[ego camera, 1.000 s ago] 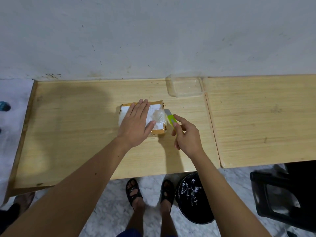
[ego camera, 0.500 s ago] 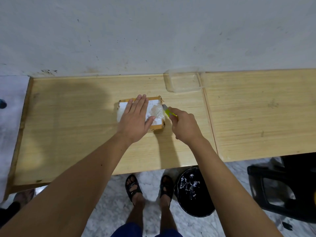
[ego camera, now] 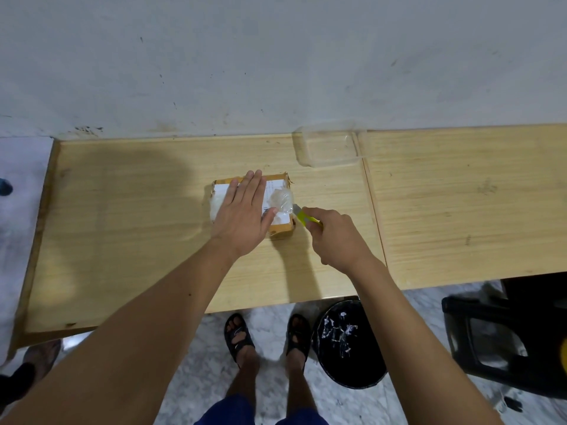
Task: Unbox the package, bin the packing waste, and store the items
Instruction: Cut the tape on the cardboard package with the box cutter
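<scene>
A small cardboard package [ego camera: 280, 230] with a white label and crumpled clear tape lies in the middle of the wooden table [ego camera: 138, 240]. My left hand [ego camera: 244, 214] rests flat on top of it, fingers together, pressing it down. My right hand [ego camera: 336, 237] is closed around a yellow-green utility knife [ego camera: 305, 217]; the blade end touches the package's right side by the tape.
An open clear plastic container [ego camera: 329, 145] stands at the back of the table near the wall. A black waste bin [ego camera: 349, 342] with scraps sits on the floor under the table's front edge, by my feet. A black stool [ego camera: 503, 342] stands at the right.
My right hand has brought the knife from just off the package's right edge up against its side. My left hand has stayed flat on the package.
</scene>
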